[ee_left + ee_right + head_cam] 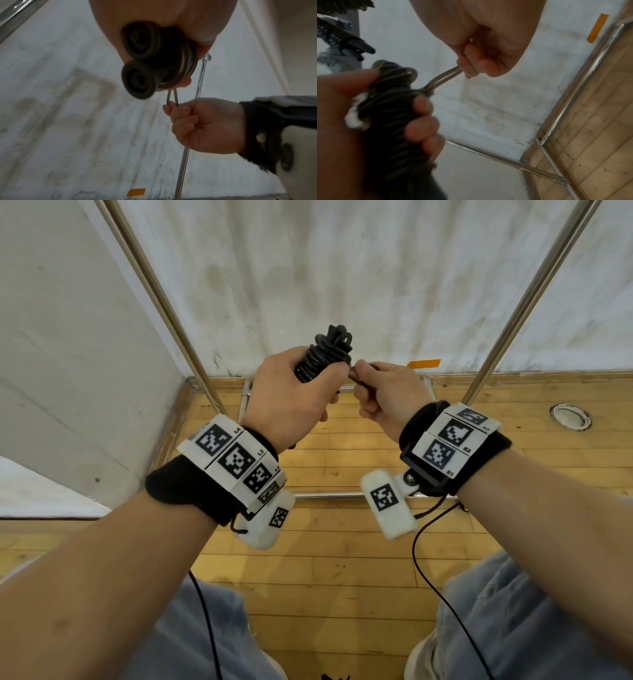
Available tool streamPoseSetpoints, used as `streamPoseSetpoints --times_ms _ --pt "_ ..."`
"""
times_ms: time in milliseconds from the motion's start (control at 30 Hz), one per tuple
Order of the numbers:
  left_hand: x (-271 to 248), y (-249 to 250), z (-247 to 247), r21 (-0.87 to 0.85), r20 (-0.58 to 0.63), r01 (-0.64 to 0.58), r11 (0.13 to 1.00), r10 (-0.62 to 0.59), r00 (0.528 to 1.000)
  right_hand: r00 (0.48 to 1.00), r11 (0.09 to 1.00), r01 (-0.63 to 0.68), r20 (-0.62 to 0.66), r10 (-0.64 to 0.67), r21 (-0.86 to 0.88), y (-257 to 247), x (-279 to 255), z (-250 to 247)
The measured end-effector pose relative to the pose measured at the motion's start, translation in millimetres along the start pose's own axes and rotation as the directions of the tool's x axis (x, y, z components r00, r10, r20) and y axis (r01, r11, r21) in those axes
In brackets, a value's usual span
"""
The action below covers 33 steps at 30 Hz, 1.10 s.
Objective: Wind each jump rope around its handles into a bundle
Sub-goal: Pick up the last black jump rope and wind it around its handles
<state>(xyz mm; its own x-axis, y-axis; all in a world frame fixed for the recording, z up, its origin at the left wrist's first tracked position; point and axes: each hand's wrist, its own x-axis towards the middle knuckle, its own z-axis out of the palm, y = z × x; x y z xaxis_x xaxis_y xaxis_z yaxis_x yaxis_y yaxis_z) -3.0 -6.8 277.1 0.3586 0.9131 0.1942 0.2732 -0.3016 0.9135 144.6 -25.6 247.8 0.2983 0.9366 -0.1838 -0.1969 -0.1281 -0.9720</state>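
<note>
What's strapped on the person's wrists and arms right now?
Both forearms are bare. Each wrist carries a black cuff under white blocks printed with black square markers. A white wrapped camera pod hangs beneath each, trailing a thin black cable.

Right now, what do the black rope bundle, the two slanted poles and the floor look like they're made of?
Rope bundle: looks like rubbery or plastic-coated cord, black with a slight sheen on the coils; exact material unclear. Poles: polished metal, probably steel, given the bright mirror-like highlights. Floor: wood or wood-look planks, with visible seams and warm grain.
</note>
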Motion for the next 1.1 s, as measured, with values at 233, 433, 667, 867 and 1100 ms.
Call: streamPoseSetpoints --times_ms 233,433,667,867,1100 --pt "4 2 -13 -0.027 0.007 0.075 0.997 -0.075 0.997 0.992 0.953 0.126 0.013 -0.128 -0.277 4 3 -4" --pt "9 -5 -17 -0.015 0.054 0.116 0.993 -0.115 0.992 0.903 0.634 0.429 0.311 -0.296 -0.644 2 -15 6" --pt "10 -10 -12 -0.041 0.066 0.129 0.991 -0.126 0.990 0.876 0.120 0.403 0.345 -0.338 -0.907 -6 -15 12" --pt "11 -8 -16 0.004 0.079 0.065 0.998 -0.065 0.995 0.853 0.209 0.477 0.392 -0.346 -0.854 5 -7 2" --pt "7 2 -22 -0.131 0.170 0.115 0.985 -0.092 0.981 0.826 0.394 0.549 0.406 -0.390 -0.737 7 -3 -10"
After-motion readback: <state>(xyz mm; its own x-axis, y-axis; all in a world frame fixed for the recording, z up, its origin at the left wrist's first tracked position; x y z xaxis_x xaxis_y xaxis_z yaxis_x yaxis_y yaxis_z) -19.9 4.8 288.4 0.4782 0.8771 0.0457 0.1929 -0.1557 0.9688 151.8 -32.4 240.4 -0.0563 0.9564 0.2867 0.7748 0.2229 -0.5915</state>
